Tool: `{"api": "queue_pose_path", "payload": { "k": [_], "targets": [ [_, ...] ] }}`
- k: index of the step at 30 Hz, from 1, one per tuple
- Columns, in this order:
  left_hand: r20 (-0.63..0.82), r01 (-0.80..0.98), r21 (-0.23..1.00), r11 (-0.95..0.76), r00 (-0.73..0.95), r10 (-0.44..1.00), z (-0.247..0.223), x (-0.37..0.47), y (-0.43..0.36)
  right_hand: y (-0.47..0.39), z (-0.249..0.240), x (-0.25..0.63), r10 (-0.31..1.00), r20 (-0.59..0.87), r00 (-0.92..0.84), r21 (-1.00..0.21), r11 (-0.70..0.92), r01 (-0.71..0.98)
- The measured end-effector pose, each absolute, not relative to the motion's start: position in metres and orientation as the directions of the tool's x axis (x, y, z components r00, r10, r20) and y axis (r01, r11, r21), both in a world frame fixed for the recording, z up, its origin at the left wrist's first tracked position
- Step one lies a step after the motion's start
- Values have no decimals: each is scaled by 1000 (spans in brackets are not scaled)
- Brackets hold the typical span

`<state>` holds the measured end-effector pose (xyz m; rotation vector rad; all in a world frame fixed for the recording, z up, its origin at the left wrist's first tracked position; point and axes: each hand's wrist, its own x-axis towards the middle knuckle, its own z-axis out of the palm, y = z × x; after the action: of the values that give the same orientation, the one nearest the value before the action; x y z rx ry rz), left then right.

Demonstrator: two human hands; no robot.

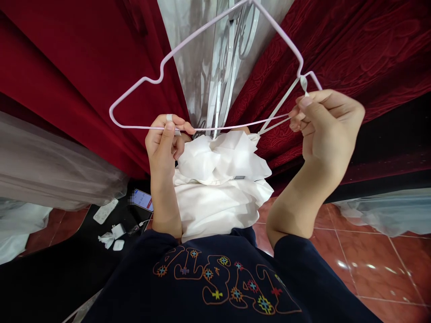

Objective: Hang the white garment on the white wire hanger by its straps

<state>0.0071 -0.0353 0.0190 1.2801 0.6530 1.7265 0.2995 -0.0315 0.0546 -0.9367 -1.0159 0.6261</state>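
A pale pink hanger [129,127] is held up in front of me, its upper part cut off by the frame's top edge. My left hand [164,141] is closed around its lower bar, left of the middle. A short white band shows at the left fingers; whether it is a strap or a wrap, I cannot make out. At the hanger's right end, my right hand [323,121] pinches a thin white strap [281,103] that loops over the notch there. The strap runs down to a white ruffled garment [215,202], which lies bunched on my lap.
Red curtains [84,67] hang on both sides, with a pale ornate metal frame [222,67] between them. On a black surface [50,269] at left lie a phone [143,199], a white charger [118,231] and small white items. Red floor tiles [363,251] show at right.
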Motion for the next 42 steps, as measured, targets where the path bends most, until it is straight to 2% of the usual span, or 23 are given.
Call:
{"api": "queue_pose_path", "payload": {
  "k": [2, 4, 7, 14, 24, 27, 29, 31, 33, 37, 42],
  "targets": [
    [462, -314, 825, -470, -106, 881, 19, 7, -35, -28, 63, 295, 808, 457, 371, -860, 508, -46],
    [417, -310, 845, -436, -129, 899, 17, 6, -35, -24, 69, 293, 832, 426, 356, -869, 486, -97],
    [365, -319, 864, -389, -135, 921, 16, 4, -35, -10, 66, 299, 826, 357, 436, -857, 475, -198],
    [493, -377, 793, -478, -63, 868, 18, 4, -35, 32, 25, 337, 671, 276, 688, -813, 545, -206],
    [425, -373, 824, -426, -89, 901, 16, 6, -33, -13, 29, 327, 491, 283, 824, -678, 710, -191],
    [421, -347, 836, -425, -92, 902, 17, 8, -34, -21, 27, 311, 509, 468, 723, -636, 761, -124],
    [420, -358, 832, -424, -94, 903, 17, 9, -34, -26, 24, 295, 592, 585, 555, -667, 740, -87],
    [424, -380, 821, -426, -95, 901, 17, 10, -34, -30, 20, 277, 715, 605, 349, -751, 658, -46],
    [444, -398, 807, -437, -81, 892, 17, 12, -35, -31, 13, 262, 790, 571, 222, -812, 584, 13],
    [473, -415, 790, -451, -56, 879, 15, 13, -35, -29, -1, 249, 759, 610, 225, -790, 605, 103],
    [379, -417, 830, -370, -65, 923, 7, 10, -34, -28, -4, 255, 723, 658, 208, -753, 627, 202]
  ]
}}
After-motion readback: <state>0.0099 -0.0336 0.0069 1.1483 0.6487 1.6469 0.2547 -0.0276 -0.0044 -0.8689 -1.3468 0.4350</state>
